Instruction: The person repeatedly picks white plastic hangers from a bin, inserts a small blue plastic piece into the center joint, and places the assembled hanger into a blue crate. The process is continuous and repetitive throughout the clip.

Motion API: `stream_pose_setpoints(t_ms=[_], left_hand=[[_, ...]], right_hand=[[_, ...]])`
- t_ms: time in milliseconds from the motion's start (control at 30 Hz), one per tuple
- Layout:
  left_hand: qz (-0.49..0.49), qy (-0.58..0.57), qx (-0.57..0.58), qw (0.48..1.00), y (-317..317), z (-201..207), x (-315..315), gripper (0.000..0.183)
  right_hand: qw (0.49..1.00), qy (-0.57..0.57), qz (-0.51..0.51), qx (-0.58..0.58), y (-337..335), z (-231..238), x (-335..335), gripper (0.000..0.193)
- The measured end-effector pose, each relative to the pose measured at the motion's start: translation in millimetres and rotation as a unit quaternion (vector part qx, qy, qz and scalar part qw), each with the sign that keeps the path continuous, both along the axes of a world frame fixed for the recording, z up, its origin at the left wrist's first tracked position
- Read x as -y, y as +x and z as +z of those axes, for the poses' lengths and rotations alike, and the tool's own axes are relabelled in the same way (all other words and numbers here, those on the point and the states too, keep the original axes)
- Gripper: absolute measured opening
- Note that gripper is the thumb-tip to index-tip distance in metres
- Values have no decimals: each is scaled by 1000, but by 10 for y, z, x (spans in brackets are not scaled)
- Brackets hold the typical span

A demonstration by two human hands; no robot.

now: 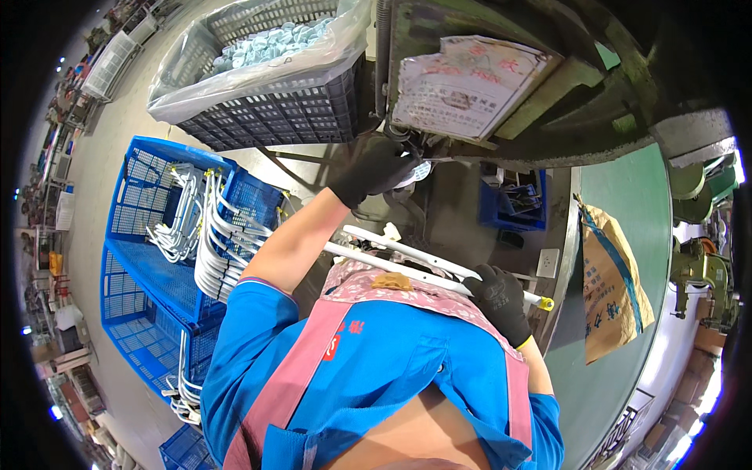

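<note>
My left hand [381,168], in a dark glove, reaches up to the underside of the green machine [513,78]. Its fingers are curled; a pale bluish piece [417,173] shows just below the fingertips, and what lies inside the grip is hidden. My right hand [503,303], gloved too, is closed around a white tube frame [407,269] held across my waist. Two roughly parallel white bars of it show, and a yellow cap [546,303] sits at the right end of one.
A black crate [274,106] lined with clear plastic holds light-blue pieces at upper left. Blue baskets [145,270] with bent white tube frames [207,227] stand at left. Beyond the tube frame is a blue bin [513,200]; a brown sack [615,282] lies at right.
</note>
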State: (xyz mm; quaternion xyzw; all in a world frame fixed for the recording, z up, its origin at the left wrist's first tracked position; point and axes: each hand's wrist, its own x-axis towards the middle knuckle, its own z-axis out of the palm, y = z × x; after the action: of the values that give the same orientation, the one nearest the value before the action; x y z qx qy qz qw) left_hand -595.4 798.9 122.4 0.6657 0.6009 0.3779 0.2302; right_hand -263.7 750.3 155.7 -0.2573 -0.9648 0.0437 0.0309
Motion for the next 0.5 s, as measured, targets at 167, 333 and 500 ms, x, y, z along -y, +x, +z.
stream_pose_setpoints(t_ms=[167,333,500], left_hand=[[-20,-158,74,984,-78,106,-14,27],[-4,-289,130,948,-160,22,126,32],[-55,60,-79,994,-244,-198,261,27]], right_hand=[[999,5,23,-24,-6,-4,-26,12],[999,8,23,-45,-47,2,-42,12],[999,-30,-22,-7,-116,-2,-36,23]])
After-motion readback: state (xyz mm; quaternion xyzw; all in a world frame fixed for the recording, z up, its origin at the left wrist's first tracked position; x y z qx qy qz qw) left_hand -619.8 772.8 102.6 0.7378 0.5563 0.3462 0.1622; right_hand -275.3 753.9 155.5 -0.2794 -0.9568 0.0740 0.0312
